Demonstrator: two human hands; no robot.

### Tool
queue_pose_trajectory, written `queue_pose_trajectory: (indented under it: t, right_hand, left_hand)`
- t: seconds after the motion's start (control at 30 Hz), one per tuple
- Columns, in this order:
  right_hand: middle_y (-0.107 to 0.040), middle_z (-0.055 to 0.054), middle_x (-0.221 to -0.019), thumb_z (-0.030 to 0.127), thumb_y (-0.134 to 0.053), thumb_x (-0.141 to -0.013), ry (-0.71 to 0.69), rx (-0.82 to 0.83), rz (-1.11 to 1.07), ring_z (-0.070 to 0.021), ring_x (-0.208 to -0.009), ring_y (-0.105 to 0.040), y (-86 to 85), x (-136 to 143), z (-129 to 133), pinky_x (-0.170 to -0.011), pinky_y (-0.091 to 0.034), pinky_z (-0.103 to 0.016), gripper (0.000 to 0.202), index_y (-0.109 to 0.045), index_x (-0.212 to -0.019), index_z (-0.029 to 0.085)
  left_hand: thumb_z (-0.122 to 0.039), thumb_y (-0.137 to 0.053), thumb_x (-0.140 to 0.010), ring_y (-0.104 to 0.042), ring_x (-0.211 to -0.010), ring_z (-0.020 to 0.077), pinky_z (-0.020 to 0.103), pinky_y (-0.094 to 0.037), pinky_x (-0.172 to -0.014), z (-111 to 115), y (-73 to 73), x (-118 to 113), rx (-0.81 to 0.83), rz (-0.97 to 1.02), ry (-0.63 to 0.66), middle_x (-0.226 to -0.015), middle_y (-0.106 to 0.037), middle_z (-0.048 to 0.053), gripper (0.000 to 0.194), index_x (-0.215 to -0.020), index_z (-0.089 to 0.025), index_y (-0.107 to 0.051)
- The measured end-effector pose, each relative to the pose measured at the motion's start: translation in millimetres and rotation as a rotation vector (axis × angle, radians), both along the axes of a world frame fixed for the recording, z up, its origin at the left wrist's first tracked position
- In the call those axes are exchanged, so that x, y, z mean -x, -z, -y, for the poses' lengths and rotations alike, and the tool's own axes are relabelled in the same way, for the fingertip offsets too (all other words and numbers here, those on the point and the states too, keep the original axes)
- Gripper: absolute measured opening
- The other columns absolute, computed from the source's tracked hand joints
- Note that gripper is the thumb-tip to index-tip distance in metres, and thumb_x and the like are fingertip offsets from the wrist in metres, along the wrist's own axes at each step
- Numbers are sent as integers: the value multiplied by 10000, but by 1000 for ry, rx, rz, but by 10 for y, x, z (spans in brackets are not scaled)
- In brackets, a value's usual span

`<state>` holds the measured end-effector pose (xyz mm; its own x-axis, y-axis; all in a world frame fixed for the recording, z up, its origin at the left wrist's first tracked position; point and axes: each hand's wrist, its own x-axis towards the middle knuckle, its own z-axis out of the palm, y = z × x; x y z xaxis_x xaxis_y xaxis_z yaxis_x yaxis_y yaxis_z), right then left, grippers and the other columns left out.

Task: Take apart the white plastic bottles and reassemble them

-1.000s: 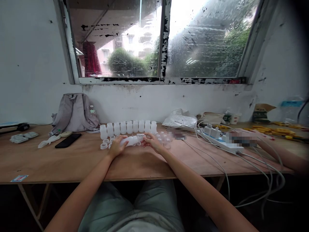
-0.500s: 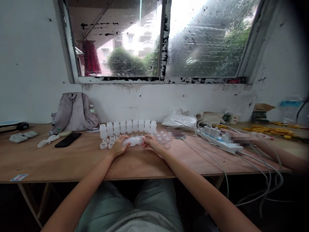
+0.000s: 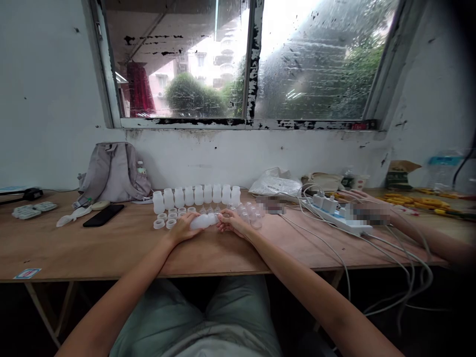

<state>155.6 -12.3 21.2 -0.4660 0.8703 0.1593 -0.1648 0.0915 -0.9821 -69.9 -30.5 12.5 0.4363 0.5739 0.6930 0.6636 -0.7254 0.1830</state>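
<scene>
My left hand (image 3: 183, 228) is wrapped round a frosted white baby bottle (image 3: 200, 222), which lies on its side just above the table. At the bottle's right end, the curled fingers of my right hand (image 3: 232, 221) grip it; any small part between those fingertips is hidden. Behind my hands stands a row of several matching bottles (image 3: 199, 195) without lids. White screw rings (image 3: 159, 224) lie in rows to the left of my hands. Clear teats (image 3: 215, 208) sit behind the held bottle, partly covered by it. Clear domed caps (image 3: 247, 212) are grouped beyond my right hand.
At left are a black phone (image 3: 103, 216), a grey backpack (image 3: 115, 171) and white packs (image 3: 34, 210). A plastic bag (image 3: 277, 184) rests by the wall. To the right, another person's hand (image 3: 360, 197) is over a white power strip (image 3: 336, 218) with trailing cables (image 3: 345, 277).
The held bottle has turned slightly and sunk a little, and the clear piece at its right end no longer shows. At right, the other person's hand has lifted its fingers over the power strip.
</scene>
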Motion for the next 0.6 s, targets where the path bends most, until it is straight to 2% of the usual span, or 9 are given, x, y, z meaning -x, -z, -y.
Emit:
queue_pose_trajectory:
  t: [0.2, 0.3, 0.4, 0.5, 0.6]
  right_hand:
    - [-582, 22, -581, 299, -655, -691, 8, 5, -71, -89, -489, -557, 20, 30, 6, -484, -468, -202, 274, -499, -884, 181]
    - [-581, 23, -620, 268, -652, -692, 24, 15, -122, -89, -522, -561, 20, 51, 7, -514, -471, -204, 325, -492, -966, 193]
    - [-591, 18, -690, 264, -624, -714, 45, 38, -162, -101, -556, -577, 6, 54, -6, -533, -478, -222, 406, -429, -1068, 232]
    - [-595, 16, -727, 306, -535, -776, 87, 65, -188, -108, -548, -583, 2, 38, -37, -507, -476, -234, 376, -343, -1097, 265]
    - [-585, 20, -680, 294, -490, -796, 112, 84, -183, -106, -495, -565, 20, 27, -72, -461, -461, -226, 277, -349, -1029, 245]
  left_hand:
    - [-396, -586, -703, -546, -955, 233, 375, -441, -828, -35, 10, -2, 11, 17, -6, -1025, -582, 68, 430, -1079, -208, -497]
    - [-357, -586, -705, -508, -1024, 243, 397, -403, -890, -55, 7, -19, 10, 52, -15, -1078, -561, 85, 460, -1122, -191, -486]
    - [-325, -599, -695, -517, -1017, 219, 363, -398, -909, -85, -20, -19, 13, 117, -37, -1056, -581, 57, 431, -1101, -208, -513]
    - [-358, -578, -716, -532, -1000, 213, 346, -409, -894, -160, -78, 93, 0, 279, -162, -1050, -588, 49, 389, -1071, -207, -524]
    - [-391, -457, -800, -504, -1052, 229, 361, -405, -887, -276, -129, 378, -23, 542, -421, -1134, -534, 94, 412, -1149, -175, -429]
